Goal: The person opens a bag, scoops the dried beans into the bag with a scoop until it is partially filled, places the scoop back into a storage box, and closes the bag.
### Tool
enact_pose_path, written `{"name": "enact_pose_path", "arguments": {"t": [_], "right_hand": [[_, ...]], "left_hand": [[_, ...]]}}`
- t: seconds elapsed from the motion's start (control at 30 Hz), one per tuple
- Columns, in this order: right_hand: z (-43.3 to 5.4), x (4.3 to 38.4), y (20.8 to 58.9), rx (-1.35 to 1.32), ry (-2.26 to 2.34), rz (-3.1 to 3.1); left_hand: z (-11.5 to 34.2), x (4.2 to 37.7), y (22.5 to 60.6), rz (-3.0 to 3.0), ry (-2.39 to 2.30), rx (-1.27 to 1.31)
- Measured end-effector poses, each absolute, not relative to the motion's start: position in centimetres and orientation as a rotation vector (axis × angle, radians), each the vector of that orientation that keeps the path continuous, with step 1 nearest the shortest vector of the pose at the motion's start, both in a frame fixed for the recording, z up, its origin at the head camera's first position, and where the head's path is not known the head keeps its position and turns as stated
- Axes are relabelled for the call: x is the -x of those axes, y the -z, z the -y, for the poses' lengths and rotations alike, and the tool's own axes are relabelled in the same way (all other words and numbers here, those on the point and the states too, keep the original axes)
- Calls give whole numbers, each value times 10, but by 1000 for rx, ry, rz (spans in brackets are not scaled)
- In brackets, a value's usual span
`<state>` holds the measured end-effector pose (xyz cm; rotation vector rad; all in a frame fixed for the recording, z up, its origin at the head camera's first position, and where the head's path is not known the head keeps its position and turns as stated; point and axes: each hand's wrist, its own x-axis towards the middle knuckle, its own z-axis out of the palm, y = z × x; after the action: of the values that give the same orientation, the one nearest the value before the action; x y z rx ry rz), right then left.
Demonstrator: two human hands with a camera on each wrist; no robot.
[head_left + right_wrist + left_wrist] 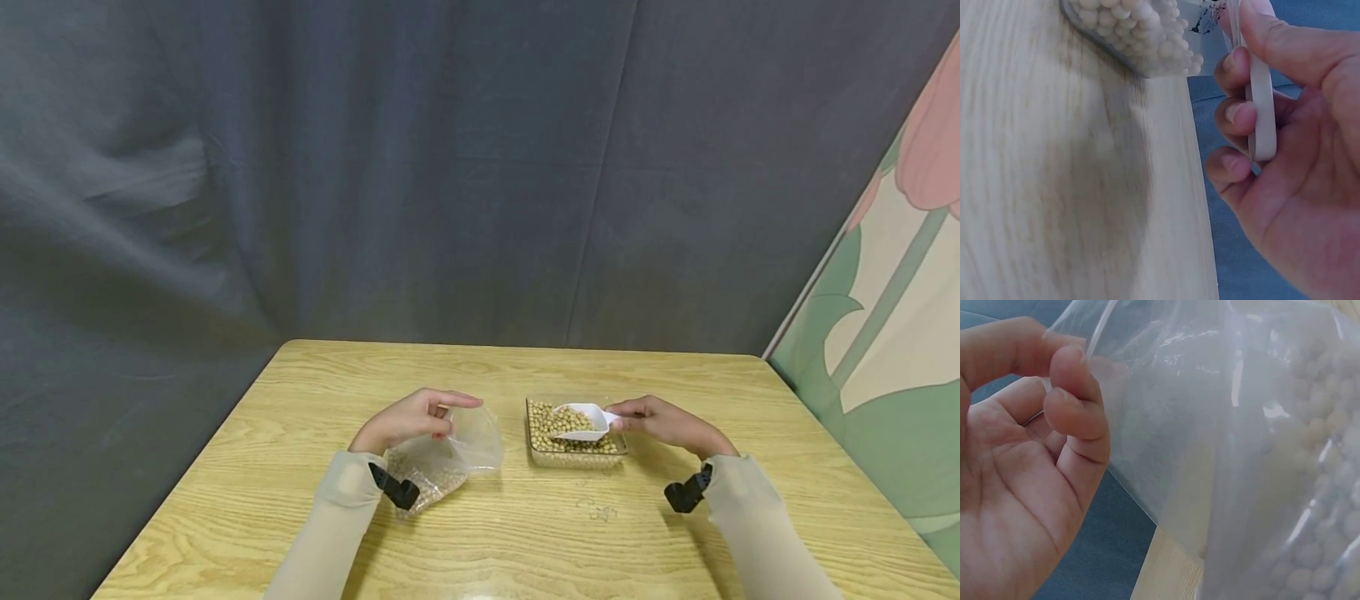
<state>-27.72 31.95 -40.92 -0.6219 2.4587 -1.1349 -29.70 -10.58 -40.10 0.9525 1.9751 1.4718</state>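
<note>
Near L: wrist cam (pixel 405 495) blocks pt of bag (pixel 474 440) of beans (pixel 1310 578) on table (pixel 510 554). L hand (pixel 408 417) pinches bag's edge, clearer in L wrist view. R hand (pixel 663 421) grips scoop (pixel 597 421); handle (pixel 1264 119) mostly hidden in head view, R wrist view shows fingers curled round it. Scoop w/ beans over tub (pixel 577 459), ctr-R. Far: curtain (pixel 450 183); mural (pixel 885 333) far R.

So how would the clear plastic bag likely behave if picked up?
The plastic bag would probably flop: its thin film is creased. The beans inside, gathered toward one end, would likely shift and weigh that end down. Its glossy film might be slippery.
</note>
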Motion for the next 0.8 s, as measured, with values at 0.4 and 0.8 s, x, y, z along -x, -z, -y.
{"name": "enact_pose_path", "arguments": {"t": [0.4, 0.8], "right_hand": [[-325, 276, 421, 620, 1201, -2481], [-328, 277, 427, 653, 1244, -2502]], "left_hand": [[106, 299, 405, -1975, -1484, -939], [106, 299, 403, -1977, -1483, -951]]}}
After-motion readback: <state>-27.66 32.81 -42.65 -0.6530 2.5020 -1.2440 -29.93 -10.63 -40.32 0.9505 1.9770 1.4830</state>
